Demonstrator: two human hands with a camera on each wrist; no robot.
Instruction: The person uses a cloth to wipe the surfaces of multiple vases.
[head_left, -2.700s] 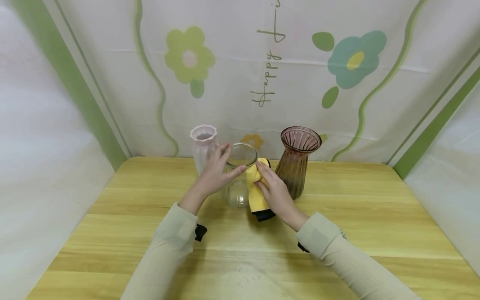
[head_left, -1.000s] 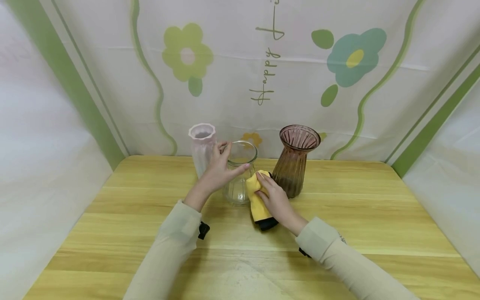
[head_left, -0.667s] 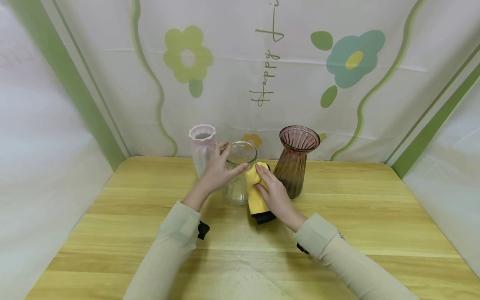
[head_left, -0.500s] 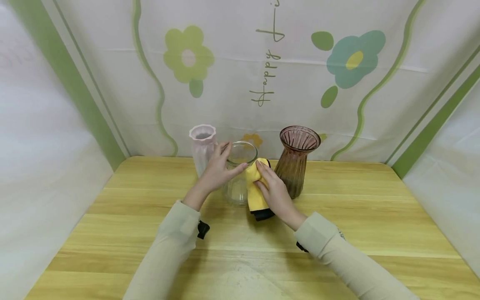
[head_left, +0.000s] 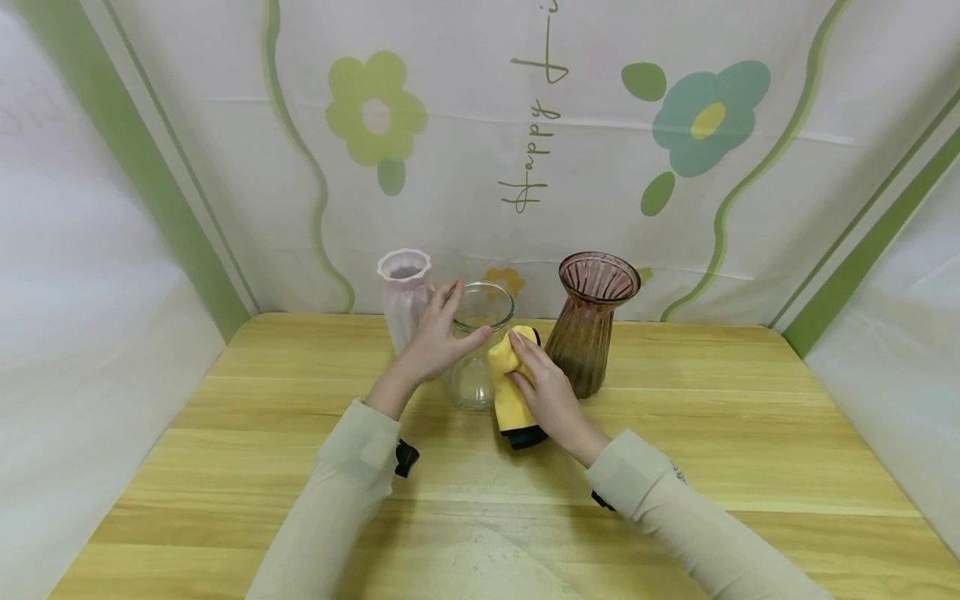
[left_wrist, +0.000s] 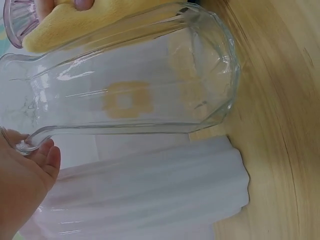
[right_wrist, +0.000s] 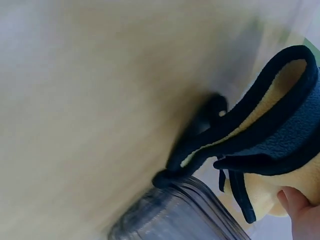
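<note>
A clear glass vase stands upright mid-table. My left hand grips its rim, the fingers curling round the lip in the left wrist view. In my right hand is a folded yellow cloth with a black border. The cloth lies against the vase's right side. From the right wrist, the cloth's dark blue layer and black trim show, with the thumb pressing the yellow side. My right fingertips are partly hidden by the cloth there.
A pale pink fluted vase stands close on the left of the clear one. A ribbed purple-brown vase stands just right of the cloth. Behind the wooden table hangs a flower-printed curtain.
Over these frames the right hand has slid the yellow cloth down and up along the clear vase's side; it now sits slightly lower than half a second ago. The left hand keeps its place.
</note>
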